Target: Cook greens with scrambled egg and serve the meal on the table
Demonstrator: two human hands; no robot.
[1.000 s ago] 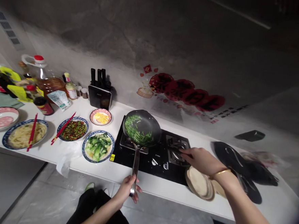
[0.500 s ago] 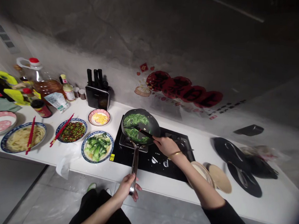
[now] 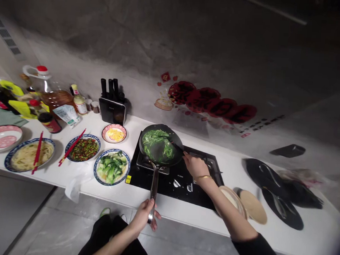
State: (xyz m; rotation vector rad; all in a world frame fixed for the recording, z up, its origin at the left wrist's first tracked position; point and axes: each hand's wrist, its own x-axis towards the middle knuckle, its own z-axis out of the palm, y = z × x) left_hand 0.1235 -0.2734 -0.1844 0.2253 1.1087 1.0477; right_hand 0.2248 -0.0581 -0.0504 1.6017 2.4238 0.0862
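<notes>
The right hand has come over from the stove's three o'clock side and now grips chopsticks stirring greens; the left hand stays clenched on the wok handle.

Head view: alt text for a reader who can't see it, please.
A person's left hand grips the long handle of a dark wok of green vegetables on a black stove, while the right hand works a dark utensil in the wok. To the left, four plates of food sit on the white counter.
</notes>
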